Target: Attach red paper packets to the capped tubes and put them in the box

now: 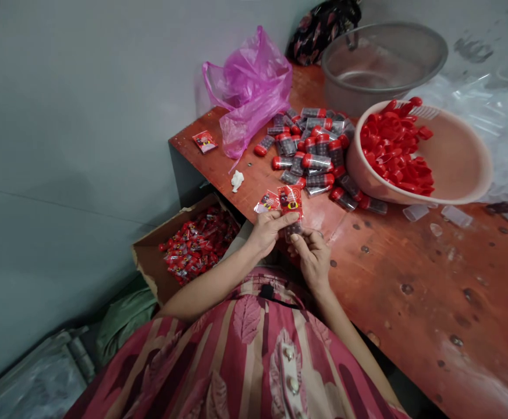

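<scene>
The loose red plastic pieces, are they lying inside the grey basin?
No, the loose red plastic pieces lie in the pale pink basin.

Plain grey-green walls [70, 105] stand behind a worn, red-painted wooden table [384, 279], its top dotted with dark spots [407, 288]. A thin line [66, 206] crosses the wall at left; dark smudges [473, 51] mark it at right. The light is dim.
</scene>
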Tool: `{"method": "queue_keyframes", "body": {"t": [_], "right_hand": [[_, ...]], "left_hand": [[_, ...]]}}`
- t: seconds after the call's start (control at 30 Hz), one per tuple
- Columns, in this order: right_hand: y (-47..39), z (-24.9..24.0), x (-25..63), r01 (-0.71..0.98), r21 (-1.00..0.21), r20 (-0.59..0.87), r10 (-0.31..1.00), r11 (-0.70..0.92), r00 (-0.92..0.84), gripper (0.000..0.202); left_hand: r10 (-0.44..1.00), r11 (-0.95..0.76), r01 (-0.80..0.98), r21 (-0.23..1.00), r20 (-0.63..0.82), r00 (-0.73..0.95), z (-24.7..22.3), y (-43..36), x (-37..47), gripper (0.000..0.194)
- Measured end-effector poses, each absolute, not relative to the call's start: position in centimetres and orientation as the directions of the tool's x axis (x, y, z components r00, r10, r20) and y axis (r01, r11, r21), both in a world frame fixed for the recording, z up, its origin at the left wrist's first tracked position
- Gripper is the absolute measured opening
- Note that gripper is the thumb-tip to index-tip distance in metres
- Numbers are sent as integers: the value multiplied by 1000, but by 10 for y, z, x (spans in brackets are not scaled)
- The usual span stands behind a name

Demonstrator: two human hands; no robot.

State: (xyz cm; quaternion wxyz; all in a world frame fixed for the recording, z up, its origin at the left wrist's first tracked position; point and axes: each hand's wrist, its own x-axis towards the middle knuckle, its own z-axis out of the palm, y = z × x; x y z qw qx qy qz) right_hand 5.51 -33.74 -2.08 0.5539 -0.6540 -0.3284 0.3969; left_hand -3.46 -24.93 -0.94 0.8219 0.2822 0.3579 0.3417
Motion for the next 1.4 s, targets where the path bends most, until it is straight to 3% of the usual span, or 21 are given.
{"method": "queue_keyframes", "body": {"t": [0.07,0.23,0.37,0.43,0.6,0.67,0.73,0.87,0.93,1.0,1.17,1.27,1.4], "right_hand": [[-338,-23,55,-1,-988,-134,869,-151,477,19],[-337,-24,56,-190,-966,-236,895,-175,378,18],[-337,-21,58,138,-977,-75,863,-165,500,20],[-337,-21,59,160,-973,-64,862,-166,503,20],[-334,-25,59,-285,-940,-295,869,-189,397,19],[-333,-25,58,-346,-920,-318,869,-185,380,19],[-333,-23,57,-262,-947,-283,872,-187,400,18],[-335,-22,55,108,-978,-106,874,-177,473,18],[-336,-24,54,211,-962,-48,873,-171,486,19],[-337,-26,53,150,-973,-84,876,-175,475,19],[-336,-26,49,-252,-953,-259,882,-167,394,16],[-336,-22,48,-204,-965,-238,870,-163,432,17],[-335,-21,49,-70,-984,-178,848,-166,499,20]], "left_hand": [[753,617,-349,705,-402,521,-9,-249,-35,31],[707,647,-288,706,-413,575,-6,-247,-38,29],[733,650,-345,677,-440,519,-8,-247,-36,28],[740,652,-367,663,-454,496,-9,-249,-35,29],[665,688,-295,663,-413,622,-10,-252,-41,29],[636,708,-271,652,-423,645,-10,-250,-43,29],[644,716,-284,638,-447,621,-12,-249,-44,28],[727,673,-407,617,-454,515,-15,-250,-38,31],[751,653,-434,621,-453,480,-16,-251,-35,31],[746,655,-411,634,-455,486,-16,-252,-35,30],[627,707,-256,659,-416,659,-15,-248,-43,35],[631,690,-225,688,-420,652,-16,-248,-46,34],[765,608,-287,741,-450,461,-17,-259,-41,32]]}}
